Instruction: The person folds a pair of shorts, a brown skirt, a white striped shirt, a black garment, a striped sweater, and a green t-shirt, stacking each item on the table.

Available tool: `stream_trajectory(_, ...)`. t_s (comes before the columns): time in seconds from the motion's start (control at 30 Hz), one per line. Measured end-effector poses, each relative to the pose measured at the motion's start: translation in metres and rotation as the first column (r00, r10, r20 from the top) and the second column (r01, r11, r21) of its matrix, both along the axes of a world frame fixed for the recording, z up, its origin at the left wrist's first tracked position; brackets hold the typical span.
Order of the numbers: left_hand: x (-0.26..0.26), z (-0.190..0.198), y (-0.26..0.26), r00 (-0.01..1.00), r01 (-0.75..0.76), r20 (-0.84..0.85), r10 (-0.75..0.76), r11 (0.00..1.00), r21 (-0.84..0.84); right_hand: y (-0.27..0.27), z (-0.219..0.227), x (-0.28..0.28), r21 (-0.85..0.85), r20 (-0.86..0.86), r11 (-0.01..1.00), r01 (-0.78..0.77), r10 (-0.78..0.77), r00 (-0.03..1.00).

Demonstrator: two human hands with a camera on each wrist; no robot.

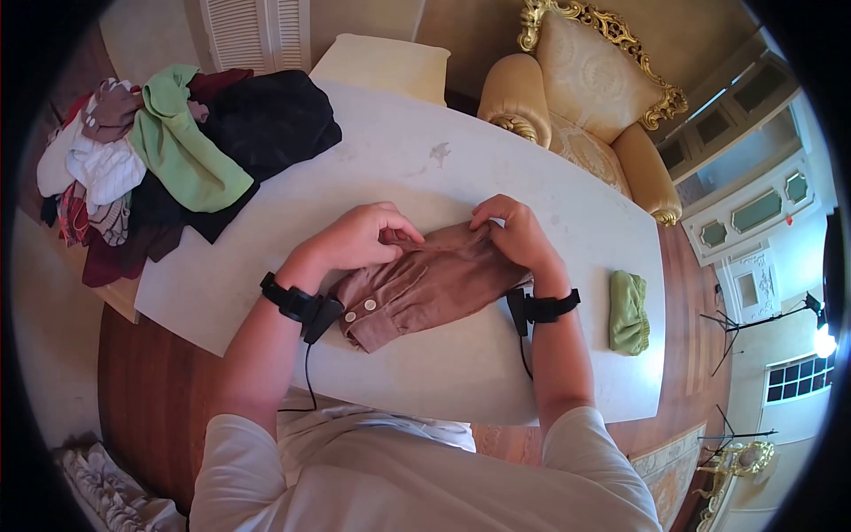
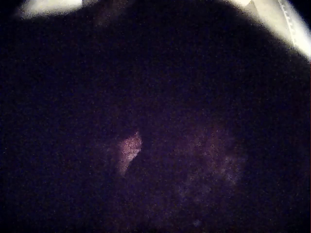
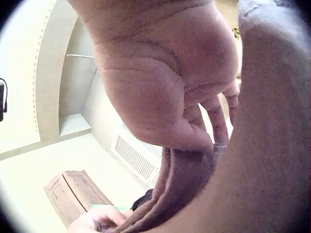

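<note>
A brown garment (image 1: 443, 284) with two pale buttons near its front left corner lies bunched between both hands over the white table. The left hand (image 1: 359, 238) pinches its far edge at the left, and the right hand (image 1: 519, 235) pinches the same edge at the right. In the right wrist view the thumb and fingers of the right hand (image 3: 165, 92) grip folded brown cloth (image 3: 184, 174), with the left hand (image 3: 97, 218) at the lower left. The left wrist view is almost wholly dark, and no hand can be made out there.
A heap of clothes, with a green piece (image 1: 191, 146) and a black piece (image 1: 279, 124), covers the table's left end. A folded green garment (image 1: 628, 312) lies at the right of the white table (image 1: 390, 168). Beyond the table stand a gold armchair (image 1: 589, 89) and a cream seat (image 1: 381, 64).
</note>
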State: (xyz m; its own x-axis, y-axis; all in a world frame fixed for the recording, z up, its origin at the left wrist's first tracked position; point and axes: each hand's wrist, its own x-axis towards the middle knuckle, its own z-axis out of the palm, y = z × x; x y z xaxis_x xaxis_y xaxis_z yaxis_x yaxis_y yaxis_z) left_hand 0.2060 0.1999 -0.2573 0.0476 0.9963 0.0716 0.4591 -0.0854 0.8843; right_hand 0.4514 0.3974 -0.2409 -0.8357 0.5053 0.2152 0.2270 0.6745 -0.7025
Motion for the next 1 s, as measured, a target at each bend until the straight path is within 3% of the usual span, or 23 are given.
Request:
stream_trajectory(0.1,0.001,-0.001,-0.001,0.998,0.041,0.039,-0.041,0.999,-0.008,-0.001,0.011,0.003,0.095,0.171,0.994,-0.050,0.033,0.985)
stream_trajectory(0.2,0.002,0.004,-0.002,0.996,0.047,-0.079,-0.049,0.998,-0.031,0.002,0.010,0.004,0.147,0.161,0.983,-0.111,0.087,0.983)
stream_trajectory(0.4,0.002,0.005,-0.005,0.982,0.101,-0.154,-0.107,0.994,-0.046,-0.007,0.010,0.001,0.230,0.161,0.972,-0.045,0.007,0.987)
stream_trajectory(0.5,0.003,0.007,-0.006,0.970,0.140,-0.195,-0.145,0.989,-0.039,-0.015,0.015,0.001,0.224,0.203,0.971,0.085,-0.132,0.970)
stream_trajectory(0.6,0.005,0.012,-0.009,0.976,0.156,-0.141,-0.163,0.986,-0.063,-0.012,0.018,0.005,0.186,0.339,0.974,0.130,-0.188,0.922)
stream_trajectory(0.7,0.000,-0.002,-0.005,0.928,0.257,0.322,-0.188,0.948,-0.188,-0.007,0.013,0.006,0.195,0.325,0.980,0.040,-0.103,0.940)
stream_trajectory(0.9,-0.006,0.008,-0.004,0.970,0.191,0.196,-0.145,0.953,-0.237,-0.015,0.020,0.000,0.057,0.105,0.998,0.039,-0.044,0.993)
stream_trajectory(1.0,-0.007,-0.002,-0.001,0.949,0.161,0.302,-0.086,0.959,-0.233,-0.021,0.028,-0.005,0.037,0.011,0.999,0.017,-0.018,1.000)
